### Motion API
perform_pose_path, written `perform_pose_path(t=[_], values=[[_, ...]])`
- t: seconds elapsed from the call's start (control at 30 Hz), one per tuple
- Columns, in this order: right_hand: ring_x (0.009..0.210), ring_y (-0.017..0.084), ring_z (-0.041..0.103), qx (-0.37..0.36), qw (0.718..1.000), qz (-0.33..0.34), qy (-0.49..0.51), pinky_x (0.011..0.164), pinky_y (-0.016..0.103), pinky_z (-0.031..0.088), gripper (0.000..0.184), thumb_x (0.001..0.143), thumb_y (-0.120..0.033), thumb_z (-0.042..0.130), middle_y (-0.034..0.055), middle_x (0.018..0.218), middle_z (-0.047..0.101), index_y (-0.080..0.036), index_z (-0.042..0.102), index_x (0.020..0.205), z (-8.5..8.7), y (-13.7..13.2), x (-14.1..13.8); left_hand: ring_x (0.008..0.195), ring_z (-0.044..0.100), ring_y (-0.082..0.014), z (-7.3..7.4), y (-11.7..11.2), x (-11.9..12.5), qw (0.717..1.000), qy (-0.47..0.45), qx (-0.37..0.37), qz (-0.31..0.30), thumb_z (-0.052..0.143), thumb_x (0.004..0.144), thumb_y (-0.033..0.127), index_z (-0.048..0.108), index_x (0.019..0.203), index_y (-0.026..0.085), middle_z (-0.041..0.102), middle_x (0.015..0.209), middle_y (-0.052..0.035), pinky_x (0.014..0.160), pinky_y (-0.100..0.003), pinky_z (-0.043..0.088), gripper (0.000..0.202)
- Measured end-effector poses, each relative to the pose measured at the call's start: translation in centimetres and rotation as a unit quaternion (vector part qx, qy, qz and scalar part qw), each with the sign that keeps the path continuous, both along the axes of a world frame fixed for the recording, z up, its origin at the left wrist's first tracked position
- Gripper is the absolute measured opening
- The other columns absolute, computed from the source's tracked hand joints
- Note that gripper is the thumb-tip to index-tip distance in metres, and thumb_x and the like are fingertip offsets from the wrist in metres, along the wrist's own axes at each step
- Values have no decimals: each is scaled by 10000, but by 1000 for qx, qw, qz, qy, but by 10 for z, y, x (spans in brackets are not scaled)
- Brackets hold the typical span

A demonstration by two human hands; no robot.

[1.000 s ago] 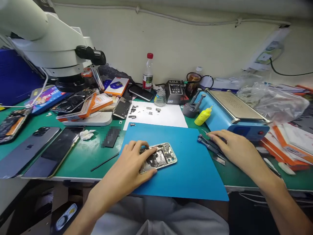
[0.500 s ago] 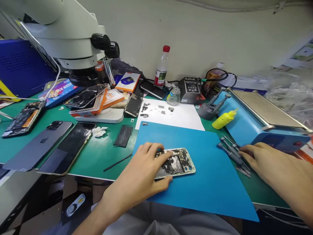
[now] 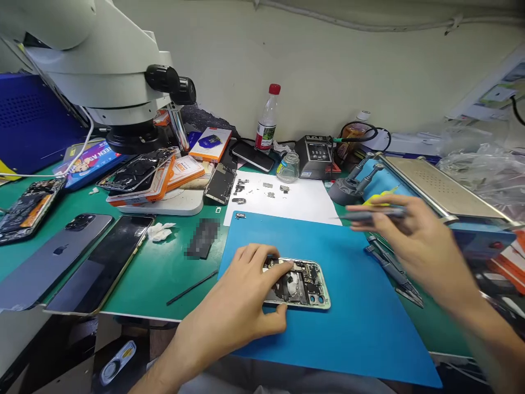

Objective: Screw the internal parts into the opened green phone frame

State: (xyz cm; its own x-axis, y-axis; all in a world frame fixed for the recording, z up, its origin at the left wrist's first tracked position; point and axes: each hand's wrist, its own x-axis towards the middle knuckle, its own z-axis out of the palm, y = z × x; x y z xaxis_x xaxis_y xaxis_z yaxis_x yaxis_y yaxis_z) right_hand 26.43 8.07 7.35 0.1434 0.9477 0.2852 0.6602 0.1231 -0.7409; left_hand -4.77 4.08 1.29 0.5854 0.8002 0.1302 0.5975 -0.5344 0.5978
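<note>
An opened phone [image 3: 301, 284] lies on the blue mat [image 3: 348, 328], its circuit board and camera openings exposed at the right end. My left hand [image 3: 250, 295] grips it across its left part, thumb on the near edge and fingers over the far side, hiding that end. Raised above the mat's right side, my right hand [image 3: 418, 235] holds a grey screwdriver [image 3: 373, 214], its thin tip pointing left. The hand is somewhat blurred. Below it, several more screwdrivers and tweezers [image 3: 391, 268] lie at the mat's right edge.
Small phone parts [image 3: 268, 190] lie on white paper [image 3: 295, 205]. Behind stand a glass jar [image 3: 289, 167], a bottle [image 3: 267, 123] and a soldering station [image 3: 315, 157]. A microscope [image 3: 118, 82] overhangs the left. Two phones [image 3: 102, 262] and a black stick [image 3: 192, 287] lie left.
My right hand has lifted from the tools at the right, bringing a screwdriver up and leftward over the mat. My left hand stays on the phone. The camera view has shifted slightly.
</note>
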Motion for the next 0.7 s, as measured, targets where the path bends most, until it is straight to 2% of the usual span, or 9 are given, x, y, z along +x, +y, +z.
perform_pose_path(t=[0.07, 0.13, 0.27, 0.4, 0.5, 0.6, 0.7], values=[[1105, 289, 806, -29, 998, 59, 26, 1029, 491, 694, 490, 1068, -670, 638, 108, 1355, 768, -262, 690, 1334, -9, 27, -17, 1443, 555, -334, -1, -2, 2, 1000, 2, 6, 6, 729, 966, 193, 661, 1550, 299, 629, 1522, -89, 1252, -559, 546, 597], [1140, 257, 790, -45, 992, 102, 51, 1112, 491, 663, 501, 1095, -625, 643, 130, 1392, 744, -205, 703, 1361, -19, 53, -28, 1457, 558, -347, -1, -4, 4, 1000, 10, 17, 10, 753, 967, 202, 658, 1556, 285, 630, 1544, -101, 1260, -574, 542, 602], [1220, 232, 728, -60, 986, 135, 73, 1160, 504, 617, 501, 1131, -555, 672, 136, 1372, 711, -136, 688, 1406, -34, 86, -38, 1482, 572, -380, -3, -8, 7, 998, 42, 54, 3, 788, 1024, 277, 598, 1634, 272, 620, 1607, -120, 1243, -613, 558, 639], [1219, 230, 713, -73, 983, 144, 87, 1134, 483, 625, 464, 1129, -523, 689, 128, 1364, 700, -141, 691, 1394, -42, 94, -40, 1457, 601, -408, -3, -9, 10, 997, 51, 61, 14, 845, 1018, 506, 620, 1612, 286, 635, 1589, -133, 1185, -635, 596, 672], [1222, 231, 708, -81, 981, 145, 99, 1121, 475, 630, 456, 1125, -510, 698, 127, 1362, 695, -140, 689, 1390, -46, 96, -38, 1407, 621, -386, -3, -8, 13, 998, 30, 51, 30, 787, 1031, 615, 668, 1544, 308, 650, 1545, -123, 1152, -614, 611, 611], [1218, 229, 706, -82, 980, 139, 115, 1109, 468, 636, 446, 1121, -498, 706, 126, 1360, 692, -138, 689, 1385, -49, 98, -36, 1370, 626, -364, -6, -6, 14, 998, 19, 50, 35, 708, 1088, 593, 688, 1519, 321, 663, 1513, -109, 1134, -596, 608, 511], [1200, 222, 710, -82, 978, 132, 137, 1089, 453, 645, 427, 1117, -487, 716, 124, 1352, 695, -133, 697, 1357, -47, 99, -36, 1364, 627, -343, -8, -3, 14, 998, 17, 52, 36, 619, 1164, 466, 704, 1513, 313, 677, 1505, -98, 1144, -585, 590, 390]])
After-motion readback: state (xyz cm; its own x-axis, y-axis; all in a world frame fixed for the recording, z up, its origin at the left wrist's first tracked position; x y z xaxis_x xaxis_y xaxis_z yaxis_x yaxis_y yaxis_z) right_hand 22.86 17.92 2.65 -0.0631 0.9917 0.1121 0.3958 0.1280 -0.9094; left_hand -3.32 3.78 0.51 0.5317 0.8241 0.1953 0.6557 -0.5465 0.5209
